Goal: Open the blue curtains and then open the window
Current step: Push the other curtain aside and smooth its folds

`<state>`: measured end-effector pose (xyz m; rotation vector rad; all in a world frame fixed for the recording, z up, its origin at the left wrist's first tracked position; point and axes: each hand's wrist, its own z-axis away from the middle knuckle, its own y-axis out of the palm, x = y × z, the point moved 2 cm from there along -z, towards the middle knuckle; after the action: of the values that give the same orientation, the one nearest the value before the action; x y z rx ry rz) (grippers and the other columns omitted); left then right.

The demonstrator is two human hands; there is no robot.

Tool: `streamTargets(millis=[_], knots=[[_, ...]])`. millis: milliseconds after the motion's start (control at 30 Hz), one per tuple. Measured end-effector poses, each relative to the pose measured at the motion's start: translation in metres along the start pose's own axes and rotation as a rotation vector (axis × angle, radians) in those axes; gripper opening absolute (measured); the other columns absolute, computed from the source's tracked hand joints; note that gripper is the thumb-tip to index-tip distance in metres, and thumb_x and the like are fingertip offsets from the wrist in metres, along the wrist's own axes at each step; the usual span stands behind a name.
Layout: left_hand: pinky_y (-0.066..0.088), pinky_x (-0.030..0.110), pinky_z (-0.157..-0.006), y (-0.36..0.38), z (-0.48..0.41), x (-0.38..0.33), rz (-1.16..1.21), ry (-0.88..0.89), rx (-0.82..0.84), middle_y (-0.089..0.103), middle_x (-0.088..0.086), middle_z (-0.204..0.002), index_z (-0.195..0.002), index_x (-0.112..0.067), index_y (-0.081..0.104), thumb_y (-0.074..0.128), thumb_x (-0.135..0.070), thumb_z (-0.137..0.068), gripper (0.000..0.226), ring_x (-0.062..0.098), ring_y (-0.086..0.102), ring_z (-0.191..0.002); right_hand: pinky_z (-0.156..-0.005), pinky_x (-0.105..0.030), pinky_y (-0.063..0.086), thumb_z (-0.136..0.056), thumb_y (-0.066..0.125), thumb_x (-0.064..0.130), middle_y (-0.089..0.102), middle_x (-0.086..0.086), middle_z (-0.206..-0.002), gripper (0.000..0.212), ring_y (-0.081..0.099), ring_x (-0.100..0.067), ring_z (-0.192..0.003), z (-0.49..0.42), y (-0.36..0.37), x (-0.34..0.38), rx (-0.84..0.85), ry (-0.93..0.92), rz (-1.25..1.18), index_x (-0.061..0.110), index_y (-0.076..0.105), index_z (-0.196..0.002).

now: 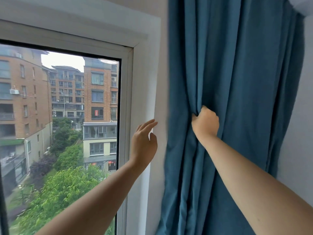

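Note:
The blue curtain [237, 82] hangs bunched in folds at the right, beside the window. My right hand [205, 122] is shut on a fold of it at mid height. My left hand [144, 143] is raised with fingers apart, holding nothing, in front of the white wall strip between curtain and window frame. The window [67, 116] fills the left half; its glass pane is uncovered and sits shut in a white frame [127, 99]. Brick buildings and green trees show through the glass.
A white wall strip [157, 73] separates the window frame from the curtain. A grey wall [298, 133] lies to the right of the curtain. A dark window bar [2, 200] runs down the far left edge.

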<state>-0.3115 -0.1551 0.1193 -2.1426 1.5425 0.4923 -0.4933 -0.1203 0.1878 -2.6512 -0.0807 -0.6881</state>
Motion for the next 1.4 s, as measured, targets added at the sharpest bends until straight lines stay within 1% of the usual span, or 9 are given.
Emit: streamTargets(millis=[100,300,533,700,867,1000,1100,1267,1400], knots=[[0.036,0.015,-0.098,0.004,0.001,-0.015,-0.038,0.246,0.004,0.063,0.005,-0.122,-0.114,-0.006,0.065,0.04,0.005,-0.075,0.048,0.017,0.054,-0.113,-0.063,-0.035,0.051,-0.084,0.06,0.015,0.066,-0.012,-0.081,0.013,0.062,-0.03,-0.073,0.005,0.0,0.007,0.039,-0.063,-0.035,0.003,0.056,-0.084],[0.042,0.008,-0.079,0.01,-0.026,-0.051,0.285,-0.127,0.0,0.064,0.002,-0.115,-0.121,-0.014,0.06,0.041,0.003,-0.09,0.041,0.008,0.058,-0.099,-0.071,-0.037,0.054,-0.083,0.062,0.024,0.067,-0.002,-0.081,0.018,0.064,-0.023,-0.074,0.022,-0.011,0.004,0.109,-0.159,-0.166,0.011,0.054,-0.094],[0.041,0.003,-0.081,0.017,-0.069,-0.098,0.252,-0.032,0.058,0.062,-0.021,-0.099,-0.13,-0.017,0.054,0.049,-0.034,-0.094,0.041,-0.017,0.054,-0.083,-0.062,-0.036,0.054,-0.085,0.059,0.021,0.061,0.0,-0.074,0.02,0.061,-0.022,-0.065,0.049,-0.006,-0.008,0.25,-0.274,-0.117,0.012,0.049,-0.1],[0.054,0.034,-0.081,0.031,-0.079,-0.111,-0.074,-0.078,0.015,0.068,-0.004,-0.093,-0.141,-0.026,0.034,0.058,-0.061,-0.077,0.076,0.015,0.064,-0.082,-0.058,-0.028,0.038,-0.089,0.05,0.012,0.053,-0.001,-0.079,0.021,0.057,-0.024,-0.068,0.055,-0.007,-0.002,0.252,-0.424,-0.032,0.008,0.047,-0.109],[0.056,0.037,-0.07,0.032,-0.088,-0.119,-0.188,-0.106,-0.025,0.063,-0.002,-0.081,-0.144,-0.02,0.023,0.064,-0.033,-0.081,0.076,0.022,0.064,-0.075,-0.063,-0.031,0.047,-0.091,0.049,0.014,0.062,-0.006,-0.101,0.039,0.063,-0.027,-0.08,0.057,-0.008,0.0,0.265,-0.508,-0.03,0.009,0.043,-0.128],[0.05,0.03,-0.059,0.025,-0.097,-0.109,-0.101,-0.044,-0.007,0.058,-0.005,-0.077,-0.098,-0.013,0.058,0.051,-0.008,-0.083,0.017,0.02,0.058,-0.07,-0.063,-0.031,0.047,-0.092,0.048,0.027,0.059,-0.002,-0.102,0.041,0.061,-0.025,-0.079,0.053,-0.015,-0.001,0.315,-0.601,-0.007,0.012,0.044,-0.129],[0.035,0.023,-0.045,0.022,-0.103,-0.096,-0.076,-0.034,0.053,0.045,-0.004,-0.06,-0.06,-0.016,0.039,0.047,-0.004,-0.085,0.029,0.015,0.044,-0.053,-0.06,-0.028,0.048,-0.088,0.051,0.034,0.062,-0.003,-0.093,0.034,0.062,-0.021,-0.077,0.047,-0.025,-0.004,0.109,-0.697,-0.01,0.008,0.059,-0.11],[0.026,0.009,-0.034,0.015,-0.116,-0.08,0.039,-0.059,0.122,0.035,-0.002,-0.054,-0.055,-0.013,0.03,0.048,0.0,-0.086,0.038,0.012,0.033,-0.047,-0.098,-0.03,0.036,-0.078,0.07,0.025,0.05,-0.004,-0.121,0.048,0.045,-0.018,-0.112,0.012,-0.04,-0.009,-0.196,-0.092,-0.299,0.01,0.05,-0.119],[0.03,0.015,-0.04,0.012,-0.122,-0.071,0.054,-0.047,0.17,0.035,-0.001,-0.056,-0.058,-0.012,0.032,0.051,-0.005,-0.088,0.037,0.012,0.034,-0.048,-0.059,-0.029,0.043,-0.083,0.059,0.016,0.056,-0.006,-0.075,0.011,0.049,-0.016,-0.066,0.003,-0.03,-0.008,0.034,0.244,-0.581,0.007,0.053,-0.081]])
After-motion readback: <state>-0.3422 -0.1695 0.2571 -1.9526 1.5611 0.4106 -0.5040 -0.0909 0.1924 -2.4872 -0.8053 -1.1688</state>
